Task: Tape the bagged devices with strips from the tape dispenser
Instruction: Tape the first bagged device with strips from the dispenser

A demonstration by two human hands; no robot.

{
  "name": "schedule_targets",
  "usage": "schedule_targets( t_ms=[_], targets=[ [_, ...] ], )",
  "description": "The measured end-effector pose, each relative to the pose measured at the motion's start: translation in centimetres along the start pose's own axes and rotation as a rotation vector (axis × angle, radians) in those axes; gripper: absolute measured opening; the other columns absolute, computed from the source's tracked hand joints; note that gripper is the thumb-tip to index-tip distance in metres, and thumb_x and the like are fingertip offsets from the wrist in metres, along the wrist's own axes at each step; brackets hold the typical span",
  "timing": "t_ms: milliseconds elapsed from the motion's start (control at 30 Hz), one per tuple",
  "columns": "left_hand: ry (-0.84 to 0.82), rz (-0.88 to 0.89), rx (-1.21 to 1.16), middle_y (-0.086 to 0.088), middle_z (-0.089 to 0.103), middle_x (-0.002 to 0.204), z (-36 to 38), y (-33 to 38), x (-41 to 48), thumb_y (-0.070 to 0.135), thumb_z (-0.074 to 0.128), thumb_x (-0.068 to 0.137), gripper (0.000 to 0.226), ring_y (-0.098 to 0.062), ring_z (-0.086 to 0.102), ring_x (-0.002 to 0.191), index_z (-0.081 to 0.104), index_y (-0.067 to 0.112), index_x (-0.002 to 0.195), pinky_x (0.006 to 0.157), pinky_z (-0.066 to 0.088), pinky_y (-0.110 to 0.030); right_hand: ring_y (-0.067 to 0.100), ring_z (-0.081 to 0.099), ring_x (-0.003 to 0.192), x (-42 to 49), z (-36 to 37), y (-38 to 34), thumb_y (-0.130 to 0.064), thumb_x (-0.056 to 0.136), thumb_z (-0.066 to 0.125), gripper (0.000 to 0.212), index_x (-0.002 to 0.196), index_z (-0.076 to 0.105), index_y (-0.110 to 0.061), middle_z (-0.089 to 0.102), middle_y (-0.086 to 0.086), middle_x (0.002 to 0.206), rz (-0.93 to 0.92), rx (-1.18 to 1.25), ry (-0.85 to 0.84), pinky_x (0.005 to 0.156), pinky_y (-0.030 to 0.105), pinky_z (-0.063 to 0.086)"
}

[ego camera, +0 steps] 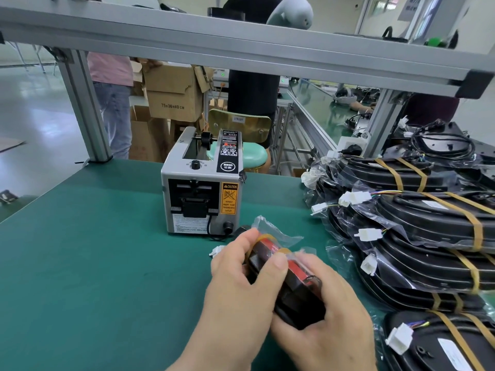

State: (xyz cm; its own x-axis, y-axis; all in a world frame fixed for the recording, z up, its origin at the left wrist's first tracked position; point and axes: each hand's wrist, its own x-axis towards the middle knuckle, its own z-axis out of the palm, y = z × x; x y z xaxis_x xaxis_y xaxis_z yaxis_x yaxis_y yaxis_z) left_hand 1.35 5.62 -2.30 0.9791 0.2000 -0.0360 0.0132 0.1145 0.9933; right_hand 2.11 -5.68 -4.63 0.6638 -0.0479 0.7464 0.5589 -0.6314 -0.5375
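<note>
Step in hand: pressing an amber strip of tape (269, 238) down around the small dark device with a red face inside a clear plastic bag (286, 279), by the look of it the smoothing stage rather than the fetching stage
Left hand (241, 285): clenched on the near-left side of the bagged device, thumb laid across its top near the tape
Right hand (329, 317): cupped under and around the lower right end of the same device, grasping it
Where the device was: held between both hands just above the green bench mat (93, 250), in front of the grey box-shaped tape dispenser (202, 183)
Dispenser outlet: no cut strip could be made out waiting there
Finished stock: large black bagged units banded with amber tape (428, 231) were stacked at the right edge of the bench
Next move, as judged: rub the tape ends flat, set the piece aside, then free one hand to draw a fresh strip from the outlet
</note>
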Motion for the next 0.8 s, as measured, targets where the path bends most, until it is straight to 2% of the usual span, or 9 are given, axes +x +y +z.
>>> schedule_targets(
  t_ms=[100, 200, 300, 367, 433, 533, 600, 733, 800],
  targets=[
    [0.026, 0.049, 0.216, 0.035, 0.027, 0.133, 0.6, 0.6, -1.1, 0.063, 0.068, 0.044, 0.089, 0.020, 0.043, 0.111, 0.036, 0.055, 0.127, 0.086, 0.038, -0.001, -0.001, 0.058, 0.093, -0.2, -0.1, -0.3, -0.046, 0.061, 0.060, 0.051, 0.104, 0.070, -0.020, 0.058, -0.026, 0.116, 0.065, 0.044, 0.005, 0.084, 0.004, 0.039],
    [-0.062, 0.098, 0.355, 0.055, -0.010, 0.124, 1.4, 0.1, -2.4, 0.065, 0.065, 0.025, 0.127, 0.020, 0.017, 0.128, 0.004, 0.061, 0.137, 0.099, 0.028, -0.010, -0.004, 0.059, 0.096, -0.3, -0.6, 0.0, -0.040, 0.073, 0.061, 0.034, 0.107, 0.067, -0.037, 0.057, -0.034, 0.113, 0.067, 0.096, -0.061, 0.081, 0.015, 0.046],
    [-0.017, 0.075, 0.200, 0.041, 0.025, 0.138, 0.5, 0.6, -1.7, 0.072, 0.063, 0.029, 0.107, 0.017, 0.042, 0.119, 0.027, 0.059, 0.129, 0.095, 0.035, -0.007, -0.001, 0.061, 0.095, 0.2, -0.8, 0.7, -0.027, 0.054, 0.084, 0.062, 0.106, 0.060, -0.051, 0.057, -0.032, 0.114, 0.056, 0.102, -0.084, 0.082, 0.007, 0.044],
    [0.069, 0.028, 0.064, 0.020, 0.046, 0.138, -1.0, 1.2, -0.4, 0.076, 0.070, 0.038, 0.103, 0.009, 0.050, 0.113, 0.036, 0.050, 0.132, 0.101, 0.036, -0.022, 0.004, 0.063, 0.096, 1.0, -1.2, 1.2, -0.027, 0.047, 0.084, 0.065, 0.108, 0.064, -0.036, 0.063, -0.019, 0.112, -0.047, 0.106, -0.078, 0.087, 0.016, 0.047],
    [0.035, -0.072, -0.120, 0.012, 0.053, 0.135, -3.0, 1.7, 0.7, 0.074, 0.079, 0.046, 0.115, -0.008, 0.054, 0.116, 0.032, 0.036, 0.144, 0.105, 0.038, -0.042, 0.013, 0.064, 0.101, 1.6, -1.4, 1.2, -0.029, 0.059, 0.081, 0.052, 0.108, 0.065, -0.023, 0.068, -0.008, 0.112, -0.262, 0.094, -0.161, 0.090, 0.030, 0.050],
    [-0.131, -0.182, -0.234, -0.009, 0.065, 0.124, -4.3, 2.0, 1.1, 0.044, 0.092, 0.049, 0.106, -0.027, 0.067, 0.100, 0.042, 0.021, 0.140, 0.082, 0.053, -0.046, 0.009, 0.059, 0.102, 1.4, -0.9, 0.5, -0.044, 0.089, 0.056, 0.026, 0.109, 0.062, -0.027, 0.066, -0.011, 0.112, -0.516, -0.017, -0.127, 0.088, 0.028, 0.046],
    [-0.049, -0.178, -0.280, -0.022, 0.067, 0.114, -4.6, 1.9, 2.0, 0.017, 0.087, 0.052, 0.094, -0.033, 0.070, 0.084, 0.046, 0.012, 0.136, 0.067, 0.056, -0.041, 0.005, 0.053, 0.093, 0.5, -0.3, -0.6, -0.036, 0.088, 0.062, 0.017, 0.105, 0.061, -0.035, 0.060, -0.021, 0.105, -0.526, -0.094, -0.082, 0.075, 0.028, 0.042],
    [0.201, -0.072, -0.467, -0.016, 0.071, 0.099, -6.5, 2.8, 3.0, 0.005, 0.071, 0.061, 0.070, -0.031, 0.072, 0.070, 0.052, 0.031, 0.122, 0.056, 0.057, -0.045, 0.003, 0.054, 0.078, 0.4, -1.3, -0.6, -0.045, 0.086, 0.064, 0.011, 0.096, 0.066, -0.041, 0.059, -0.023, 0.092, -0.561, -0.100, -0.237, 0.069, 0.023, 0.038],
    [0.260, 0.055, -0.486, -0.010, 0.073, 0.098, -8.2, 3.3, 3.3, 0.010, 0.071, 0.067, 0.060, -0.026, 0.073, 0.073, 0.053, 0.033, 0.120, 0.056, 0.058, -0.045, 0.000, 0.054, 0.064, 1.3, -2.5, -0.1, -0.049, 0.079, 0.066, 0.016, 0.075, 0.072, -0.034, 0.064, -0.022, 0.077, -0.468, -0.103, -0.303, 0.061, 0.020, 0.043]
  ],
)
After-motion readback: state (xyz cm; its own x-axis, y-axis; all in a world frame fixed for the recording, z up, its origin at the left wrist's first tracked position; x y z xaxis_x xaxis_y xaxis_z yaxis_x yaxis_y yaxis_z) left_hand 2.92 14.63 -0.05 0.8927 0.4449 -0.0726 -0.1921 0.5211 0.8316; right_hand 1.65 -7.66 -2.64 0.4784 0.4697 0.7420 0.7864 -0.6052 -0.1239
